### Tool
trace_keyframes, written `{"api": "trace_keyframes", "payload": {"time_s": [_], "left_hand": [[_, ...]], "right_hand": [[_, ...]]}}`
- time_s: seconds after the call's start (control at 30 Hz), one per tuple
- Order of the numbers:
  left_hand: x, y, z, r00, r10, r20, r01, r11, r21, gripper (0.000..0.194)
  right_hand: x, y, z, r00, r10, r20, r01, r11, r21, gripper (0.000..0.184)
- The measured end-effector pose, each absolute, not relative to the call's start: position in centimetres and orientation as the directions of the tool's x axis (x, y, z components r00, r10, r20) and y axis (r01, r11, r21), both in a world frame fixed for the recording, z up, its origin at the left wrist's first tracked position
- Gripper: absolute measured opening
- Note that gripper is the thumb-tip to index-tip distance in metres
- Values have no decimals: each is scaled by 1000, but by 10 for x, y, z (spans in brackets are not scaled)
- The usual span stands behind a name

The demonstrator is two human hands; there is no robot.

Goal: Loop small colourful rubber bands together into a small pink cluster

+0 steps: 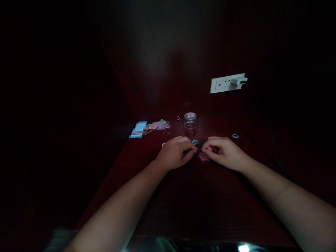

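My left hand (176, 152) and my right hand (223, 152) meet over the dark red tabletop, thumb and forefinger pinched on each. Between their fingertips runs a thin dark elastic band (199, 150), held taut at both ends. Beneath the right fingertips lies a small heap of pink elastic bands (203, 157), partly covered by that hand. Just beyond the gap between the hands are a few green elastic bands (195, 142). A pale pink ring (163, 144) peeks out behind the left hand.
A clear lidded jar (190, 121) stands behind the hands. Left of it lie a pile of multicoloured bands (160, 125) and a blurred bright phone-like rectangle (139, 129). A light-blue ring (235, 135) rests at right. The back panel bears a white socket (223, 84) with a plug.
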State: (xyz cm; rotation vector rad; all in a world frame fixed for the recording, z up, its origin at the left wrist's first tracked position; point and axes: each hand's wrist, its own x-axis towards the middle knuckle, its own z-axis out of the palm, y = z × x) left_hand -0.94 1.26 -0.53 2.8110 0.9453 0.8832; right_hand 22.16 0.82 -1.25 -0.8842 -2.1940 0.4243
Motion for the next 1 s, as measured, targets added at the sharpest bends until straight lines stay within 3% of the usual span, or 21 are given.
{"api": "trace_keyframes", "payload": {"time_s": [1.0], "left_hand": [[-9,13,-6,635,568,524,546,-809,216,18]], "right_hand": [[222,6,-15,-458,752,474,479,658,-581,11]]}}
